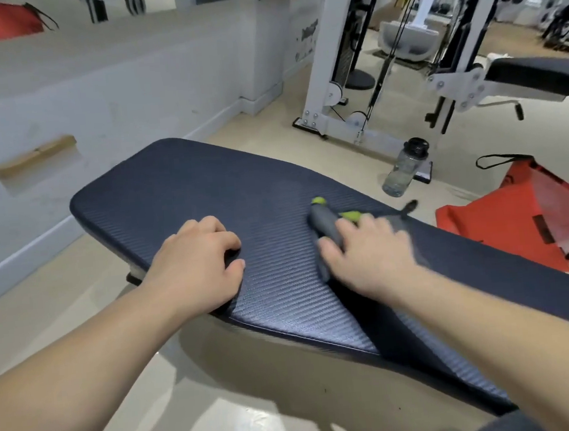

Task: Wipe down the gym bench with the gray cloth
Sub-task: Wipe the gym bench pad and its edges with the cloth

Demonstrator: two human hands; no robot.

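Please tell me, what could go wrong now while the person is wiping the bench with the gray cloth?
1. The gray cloth is bunched under the right hand, so it may wipe only a narrow strip of the bench.
2. The left hand rests at the near edge of the pad; the spot beneath it could be missed.
3. A water bottle and an orange bag lie on the floor beside the bench; a wide sweep or step might knock them.

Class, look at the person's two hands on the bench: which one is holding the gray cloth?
The right hand presses the gray cloth onto the bench. The left hand rests bare on the pad, holding nothing.
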